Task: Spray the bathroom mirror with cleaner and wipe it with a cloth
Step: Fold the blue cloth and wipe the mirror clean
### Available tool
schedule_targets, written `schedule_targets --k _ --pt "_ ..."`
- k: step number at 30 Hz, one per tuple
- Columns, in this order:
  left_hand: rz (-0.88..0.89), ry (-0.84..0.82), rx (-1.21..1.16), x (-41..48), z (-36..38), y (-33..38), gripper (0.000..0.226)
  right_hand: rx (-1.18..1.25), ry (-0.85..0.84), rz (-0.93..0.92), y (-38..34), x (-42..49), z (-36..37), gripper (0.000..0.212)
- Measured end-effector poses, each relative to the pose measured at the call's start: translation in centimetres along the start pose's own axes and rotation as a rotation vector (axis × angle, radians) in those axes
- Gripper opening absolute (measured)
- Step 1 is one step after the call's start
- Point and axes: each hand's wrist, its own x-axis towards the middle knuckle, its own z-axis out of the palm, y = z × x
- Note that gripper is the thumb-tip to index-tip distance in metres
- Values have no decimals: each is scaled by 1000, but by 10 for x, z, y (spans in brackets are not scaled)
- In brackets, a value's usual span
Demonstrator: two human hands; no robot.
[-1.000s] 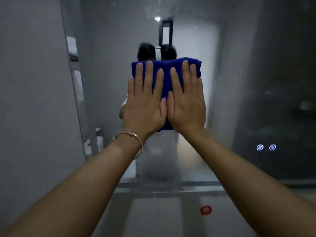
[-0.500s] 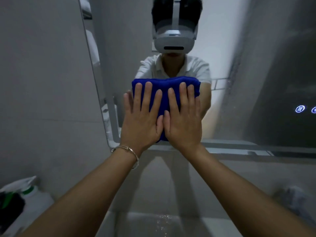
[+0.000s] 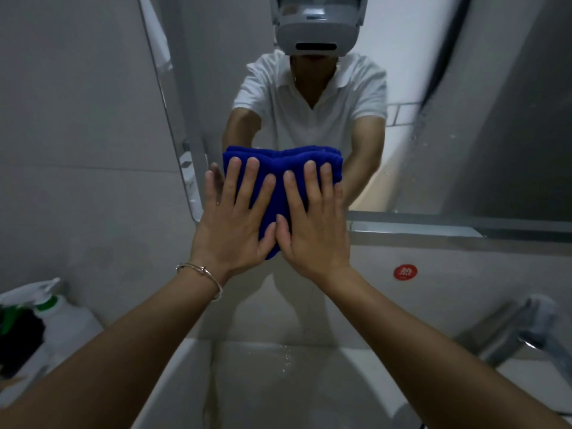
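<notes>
One sink [image 3: 263,394], nearest. One spray bottle [image 3: 58,320], white with a green collar, left of the sink; one tap [image 3: 507,332] to its right. One bracelet [image 3: 201,274] on the left wrist. Two hands, left hand [image 3: 235,224] and right hand [image 3: 312,227], side by side with thumbs together, fingers straight and flat, clasping nothing. One cloth [image 3: 278,171], blue and folded, pressed under both palms; its top edge shows beyond the fingertips, its lower end between the thumbs. One red sticker [image 3: 405,271] on the wall. One mirror [image 3: 433,119]; the cloth lies at its lower left corner, overlapping the bottom edge.
</notes>
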Motion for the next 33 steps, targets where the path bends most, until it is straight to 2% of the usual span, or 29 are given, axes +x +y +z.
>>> schedule_targets --k 9,15,19,21,24,28,33 --pt "-9 -72 83 -6 -11 2 89 -32 -119 -22 -3 1 -12 75" --pt "-151 -169 298 -6 -7 22 92 -106 -147 -22 -3 -2 -7 87" --pt "-108 -99 212 -7 2 19 96 -110 -175 -74 4 -2 -10 103" --pt "-91 -52 140 -8 7 16 92 -114 -188 -78 5 -3 -11 105" --pt "-104 -19 93 -8 13 19 86 -103 -195 -99 3 -6 -11 99" --pt "-103 -6 100 -10 17 25 99 -71 -143 -130 6 -9 -8 90" --pt "-195 41 15 -1 16 53 94 -51 -124 -242 35 -17 -19 60"
